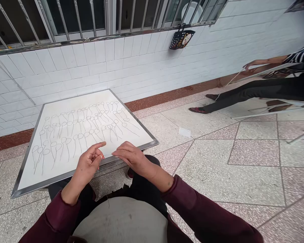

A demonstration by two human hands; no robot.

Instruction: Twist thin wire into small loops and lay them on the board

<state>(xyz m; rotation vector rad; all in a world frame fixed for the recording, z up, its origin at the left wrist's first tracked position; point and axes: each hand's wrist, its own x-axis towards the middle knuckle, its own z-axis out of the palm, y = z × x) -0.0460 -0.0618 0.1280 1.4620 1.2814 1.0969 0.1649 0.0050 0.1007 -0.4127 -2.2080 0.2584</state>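
Several thin dark strands with looped ends (65,140) lie in rows on a white board (73,168) with a metal rim. Over the board's near edge, my left hand (88,162) pinches a small reddish thing between thumb and fingers, its index finger stretched out to the right. Just right of it, my right hand (133,157) has its fingers pressed together at the end of a fine thread. The thread seems to run between both hands; its full length is too faint to follow.
A barred window and white tiled wall (141,67) stand behind the board. A dark patterned bag (182,38) hangs from the sill. At the right another person (268,89) sits with legs stretched out. A white paper (184,132) lies on the floor.
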